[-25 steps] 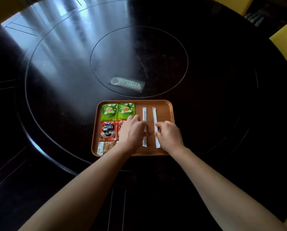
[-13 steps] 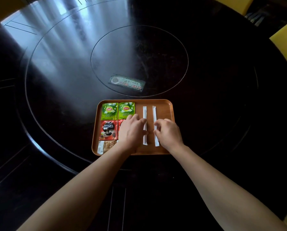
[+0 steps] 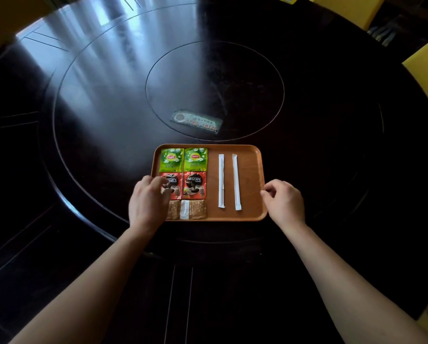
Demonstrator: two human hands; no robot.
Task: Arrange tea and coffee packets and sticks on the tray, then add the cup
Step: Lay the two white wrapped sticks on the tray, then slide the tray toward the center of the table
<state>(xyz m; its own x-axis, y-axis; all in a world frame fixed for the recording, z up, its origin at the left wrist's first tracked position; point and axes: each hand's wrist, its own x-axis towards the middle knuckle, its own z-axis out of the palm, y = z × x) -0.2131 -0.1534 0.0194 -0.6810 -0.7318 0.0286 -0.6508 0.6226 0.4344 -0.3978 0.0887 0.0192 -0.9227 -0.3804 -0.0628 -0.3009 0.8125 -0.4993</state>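
Observation:
A brown wooden tray (image 3: 251,170) lies on the dark round table. On its left side sit two green Lipton tea packets (image 3: 183,159), two red Nescafe packets (image 3: 193,184) below them, and two brown sugar packets (image 3: 193,209) at the front. Two white wrapped sticks (image 3: 221,181) (image 3: 236,181) lie parallel on the right half. My left hand (image 3: 147,203) rests over the tray's left edge, fingers on the left Nescafe packet. My right hand (image 3: 283,201) is at the tray's right edge, fingers loosely curled and touching the rim. No cup is in view.
A flat printed card (image 3: 195,121) lies on the table's inner turntable beyond the tray. Yellow chairs (image 3: 426,78) stand at the far right. The table edge runs close to my body.
Both hands left the white sticks and moved apart: the left to the tray's left side over the packets, the right to the tray's right rim. The sticks now lie uncovered and straight.

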